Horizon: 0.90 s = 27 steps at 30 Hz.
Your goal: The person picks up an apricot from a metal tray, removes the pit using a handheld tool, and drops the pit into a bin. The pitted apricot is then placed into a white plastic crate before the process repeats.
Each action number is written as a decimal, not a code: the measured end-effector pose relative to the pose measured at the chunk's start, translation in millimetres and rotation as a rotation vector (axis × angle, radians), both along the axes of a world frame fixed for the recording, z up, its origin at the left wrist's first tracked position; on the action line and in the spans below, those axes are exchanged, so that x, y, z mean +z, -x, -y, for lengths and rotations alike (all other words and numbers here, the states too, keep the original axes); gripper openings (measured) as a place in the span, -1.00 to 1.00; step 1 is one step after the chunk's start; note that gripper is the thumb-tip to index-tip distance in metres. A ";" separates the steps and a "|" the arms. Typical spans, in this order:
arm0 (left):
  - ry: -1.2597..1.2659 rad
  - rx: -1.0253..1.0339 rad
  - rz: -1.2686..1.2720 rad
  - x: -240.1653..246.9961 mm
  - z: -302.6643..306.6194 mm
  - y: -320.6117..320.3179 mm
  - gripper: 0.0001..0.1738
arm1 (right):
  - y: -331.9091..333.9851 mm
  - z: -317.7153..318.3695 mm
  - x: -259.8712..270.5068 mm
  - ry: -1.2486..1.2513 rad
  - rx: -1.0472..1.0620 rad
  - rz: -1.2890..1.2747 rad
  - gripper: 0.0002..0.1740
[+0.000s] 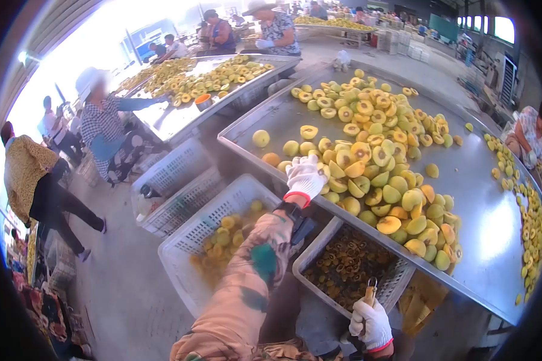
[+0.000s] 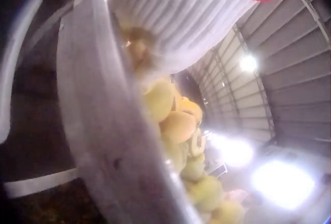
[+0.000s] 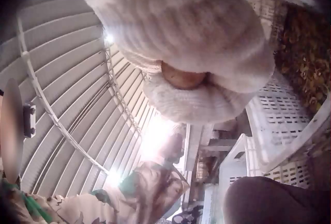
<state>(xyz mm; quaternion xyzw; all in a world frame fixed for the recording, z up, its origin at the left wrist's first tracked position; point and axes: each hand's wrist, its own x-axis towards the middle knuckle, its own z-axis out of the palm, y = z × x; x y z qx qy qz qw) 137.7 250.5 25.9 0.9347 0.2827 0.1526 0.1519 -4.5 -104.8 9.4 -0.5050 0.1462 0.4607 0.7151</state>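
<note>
My left hand (image 1: 305,173), in a white glove with a red cuff, reaches over the near rim of the metal table (image 1: 253,123) into a heap of yellow peaches (image 1: 373,174). The left wrist view shows the glove (image 2: 176,12) lying on top of peaches (image 2: 173,118) just behind the table rim (image 2: 103,126). Its fingers are hidden, so I cannot tell whether they hold a fruit. My right hand (image 1: 372,325), also gloved, hangs low in front of me and grips a wooden-handled pitting tool (image 1: 370,293). In the right wrist view the brown handle (image 3: 181,76) shows between the curled glove fingers (image 3: 201,102).
A white crate of peach pits (image 1: 349,265) sits under the table edge between my hands. A crate holding peaches (image 1: 220,240) stands to its left, with other white crates (image 1: 171,171) beyond. Other workers (image 1: 105,129) stand at a second table (image 1: 186,114), and a person (image 1: 527,135) works at the right.
</note>
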 end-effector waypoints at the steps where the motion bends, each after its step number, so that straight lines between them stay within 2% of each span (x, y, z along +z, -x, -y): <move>1: 0.018 -0.047 0.065 -1.2 1.7 3.6 -0.49 | -0.7 0.5 -1.4 -0.009 0.008 -0.009 -0.87; 3: 0.058 -0.133 0.192 2.5 7.8 17.4 -0.50 | -4.7 -7.4 9.4 -0.014 0.024 0.028 -0.82; 4: 0.180 -0.149 0.219 8.5 13.0 22.0 -0.45 | -5.2 -13.1 16.8 -0.015 0.029 0.055 -0.82; 7: 0.607 -0.221 0.557 23.5 49.3 55.8 -0.52 | -8.6 -27.5 34.7 -0.066 0.060 0.175 -0.80; 9: 1.516 -0.467 0.754 8.5 68.9 75.9 -0.66 | -7.7 -37.4 47.7 -0.096 0.076 0.250 -0.80; 10: 1.954 -0.498 0.793 4.5 80.2 89.0 -0.71 | -6.7 -41.4 51.4 -0.092 0.085 0.287 -0.80; 11: 2.182 -0.422 0.743 2.2 93.4 99.3 -0.59 | -5.7 -45.3 54.7 -0.088 0.092 0.324 -0.80; 13: 2.353 -0.278 0.621 1.6 115.5 116.6 -0.52 | -4.4 -49.1 59.8 -0.016 0.136 0.398 -0.78; 16: 2.229 -0.350 0.629 -17.7 142.9 131.2 -0.51 | -2.0 -50.6 58.0 0.095 0.136 0.407 -0.75; 20: 2.023 -0.377 0.682 -19.5 164.2 144.0 -0.50 | 7.3 -49.4 61.0 0.193 0.130 0.423 -0.74; 24: 2.003 -0.297 0.680 -16.6 170.5 146.6 -0.49 | 13.1 -44.0 50.7 0.184 0.098 0.432 -0.70; 26: 1.948 -0.279 0.687 -10.9 174.7 149.7 -0.48 | 14.4 -45.4 47.1 0.245 0.114 0.454 -0.69; 27: 1.834 -0.276 0.693 -12.6 175.7 150.1 -0.49 | 15.6 -46.3 46.2 0.275 0.120 0.464 -0.68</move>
